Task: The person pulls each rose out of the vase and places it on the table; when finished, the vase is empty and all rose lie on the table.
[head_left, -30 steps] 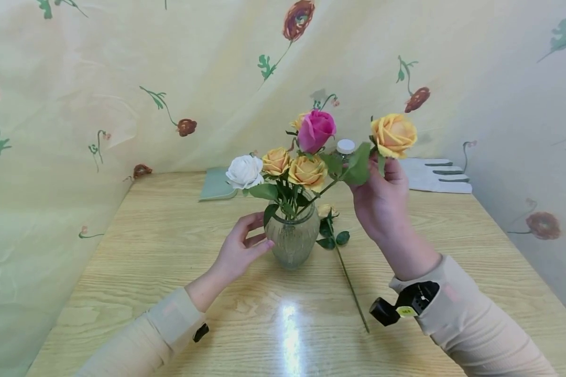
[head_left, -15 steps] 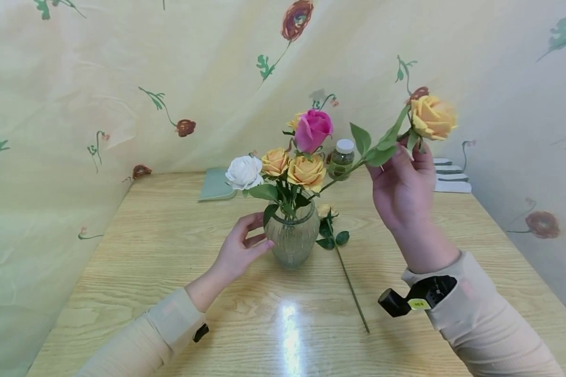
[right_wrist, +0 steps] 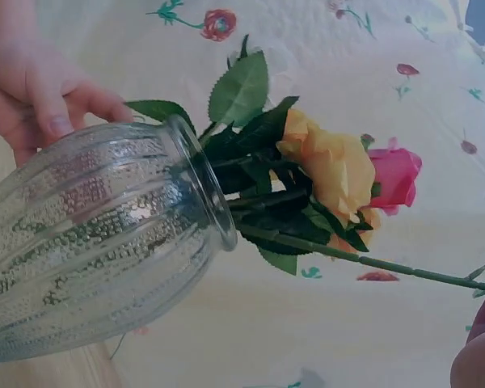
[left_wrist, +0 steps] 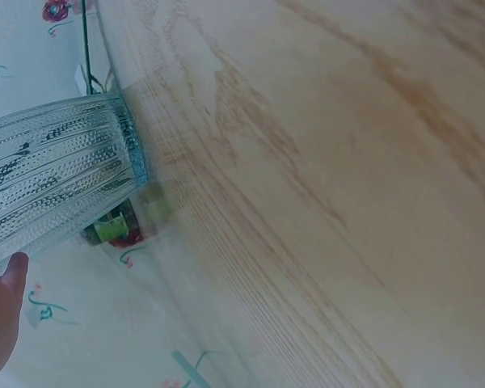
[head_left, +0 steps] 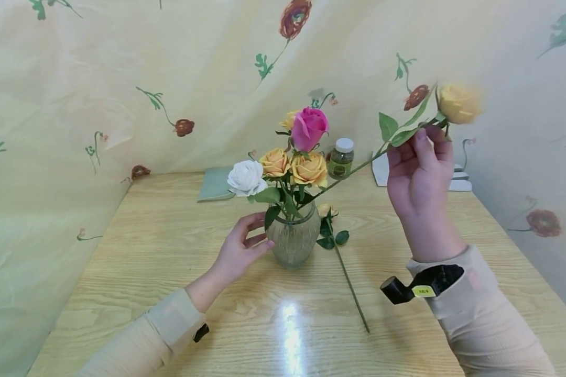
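Observation:
A ribbed clear glass vase (head_left: pixel 293 246) stands upright on the table. My left hand (head_left: pixel 238 250) holds its left side, thumb toward the front and fingers partly hidden behind the glass. A pink rose (head_left: pixel 309 129), a white rose (head_left: pixel 247 178) and several yellow roses fill the vase. Up at the right, my right hand (head_left: pixel 420 180) pinches the stem of a yellow rose (head_left: pixel 458 104) just below its bloom. That long stem slants down to the left, its lower end inside the vase mouth, as the right wrist view also shows at the glass rim (right_wrist: pixel 200 182).
Another yellow rose (head_left: pixel 327 211) lies on the wooden table (head_left: pixel 170 251), right of the vase, stem toward the front. Behind are a jar with a white lid (head_left: pixel 342 158), a pale green flat item (head_left: pixel 216 184) and a white glove-shaped item (head_left: pixel 460 184), partly covered by the right hand.
My right hand has moved up and to the right with the yellow rose, drawing more of its stem out of the vase. My left hand stays at the vase.

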`<action>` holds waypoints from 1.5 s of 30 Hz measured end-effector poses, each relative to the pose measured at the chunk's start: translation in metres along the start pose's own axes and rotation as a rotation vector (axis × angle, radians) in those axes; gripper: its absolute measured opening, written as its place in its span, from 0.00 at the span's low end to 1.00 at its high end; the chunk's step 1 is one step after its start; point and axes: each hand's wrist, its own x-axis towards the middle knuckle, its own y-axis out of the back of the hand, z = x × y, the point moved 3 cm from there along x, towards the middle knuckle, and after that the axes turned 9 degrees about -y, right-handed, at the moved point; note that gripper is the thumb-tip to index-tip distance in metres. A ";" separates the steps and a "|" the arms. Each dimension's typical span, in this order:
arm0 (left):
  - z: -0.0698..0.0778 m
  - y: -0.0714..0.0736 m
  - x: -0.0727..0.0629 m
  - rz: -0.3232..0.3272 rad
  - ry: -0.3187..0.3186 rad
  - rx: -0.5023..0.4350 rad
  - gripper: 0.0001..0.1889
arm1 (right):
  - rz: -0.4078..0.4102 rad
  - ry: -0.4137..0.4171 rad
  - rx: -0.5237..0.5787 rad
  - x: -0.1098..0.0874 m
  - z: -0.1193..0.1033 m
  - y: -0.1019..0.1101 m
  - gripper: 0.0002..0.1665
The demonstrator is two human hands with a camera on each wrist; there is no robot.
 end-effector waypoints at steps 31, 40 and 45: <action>-0.003 0.000 0.002 -0.008 -0.012 0.013 0.28 | 0.272 -0.052 -0.053 0.029 -0.051 0.067 0.07; -0.004 0.002 0.002 -0.005 -0.016 0.009 0.29 | 0.298 -0.181 -0.374 0.029 -0.039 0.099 0.04; -0.005 0.002 0.002 -0.006 -0.023 -0.008 0.29 | 0.299 -0.266 -0.505 0.028 -0.031 0.114 0.04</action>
